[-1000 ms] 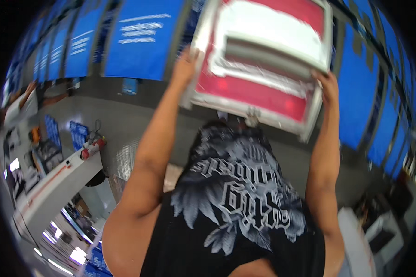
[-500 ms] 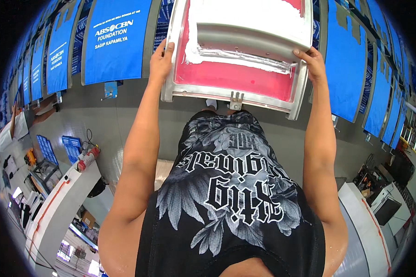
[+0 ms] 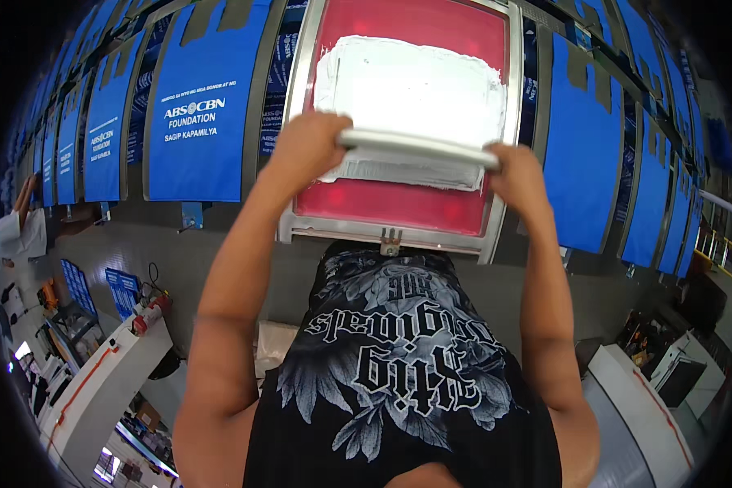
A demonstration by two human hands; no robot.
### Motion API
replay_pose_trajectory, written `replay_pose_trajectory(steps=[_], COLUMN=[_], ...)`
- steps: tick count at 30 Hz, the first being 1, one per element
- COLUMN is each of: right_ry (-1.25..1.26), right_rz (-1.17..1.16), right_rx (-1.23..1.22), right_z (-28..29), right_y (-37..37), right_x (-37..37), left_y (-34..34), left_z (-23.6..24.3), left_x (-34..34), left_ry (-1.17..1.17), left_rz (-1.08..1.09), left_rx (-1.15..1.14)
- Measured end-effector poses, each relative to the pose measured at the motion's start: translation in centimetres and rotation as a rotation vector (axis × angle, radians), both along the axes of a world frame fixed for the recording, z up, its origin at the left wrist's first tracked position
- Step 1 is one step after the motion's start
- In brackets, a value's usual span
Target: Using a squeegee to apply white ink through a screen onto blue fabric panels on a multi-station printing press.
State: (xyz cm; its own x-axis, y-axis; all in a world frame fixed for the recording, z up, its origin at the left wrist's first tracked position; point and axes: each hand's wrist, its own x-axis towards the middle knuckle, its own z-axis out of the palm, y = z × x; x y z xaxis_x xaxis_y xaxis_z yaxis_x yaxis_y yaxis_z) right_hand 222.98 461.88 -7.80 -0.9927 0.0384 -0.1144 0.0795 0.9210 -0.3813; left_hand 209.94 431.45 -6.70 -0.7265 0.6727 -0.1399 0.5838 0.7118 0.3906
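Note:
My left hand and my right hand are closed around opposite ends of a pale squeegee bar, held crosswise over a screen printing frame. The metal frame surrounds red mesh, with a thick rectangle of white ink spread over its middle, beneath and beyond the bar. A small metal bracket sits on the frame's near edge. Whatever lies under the screen is hidden.
Rows of blue fabric pieces with white print lie on angled boards either side. A person's arm and white top show at far left. Pale counters with equipment stand low left and right. My body fills the bottom middle.
My hands were at the sides of the screen frame; both now grip the squeegee bar. The frame and surrounding boards appear lower in the view than half a second ago.

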Motion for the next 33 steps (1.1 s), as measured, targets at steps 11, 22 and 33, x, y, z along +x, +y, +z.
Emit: replay_pose_trajectory(steps=[11, 22, 33], right_ry=[0.005, -0.051, -0.175], right_rz=[0.118, 0.027, -0.006], right_rx=[0.156, 0.256, 0.005], right_z=[-4.2, -4.8, -2.0], right_y=[-0.4, 2.9, -2.6], right_x=[-1.1, -6.1, 4.9], left_y=[-0.3, 3.7, -2.0], left_z=[-5.5, -5.2, -4.9], left_x=[0.6, -5.1, 6.5], left_ry=[0.235, 0.069, 0.085], left_rz=[-0.034, 0.128, 0.063], left_rx=[0.118, -0.042, 0.183])
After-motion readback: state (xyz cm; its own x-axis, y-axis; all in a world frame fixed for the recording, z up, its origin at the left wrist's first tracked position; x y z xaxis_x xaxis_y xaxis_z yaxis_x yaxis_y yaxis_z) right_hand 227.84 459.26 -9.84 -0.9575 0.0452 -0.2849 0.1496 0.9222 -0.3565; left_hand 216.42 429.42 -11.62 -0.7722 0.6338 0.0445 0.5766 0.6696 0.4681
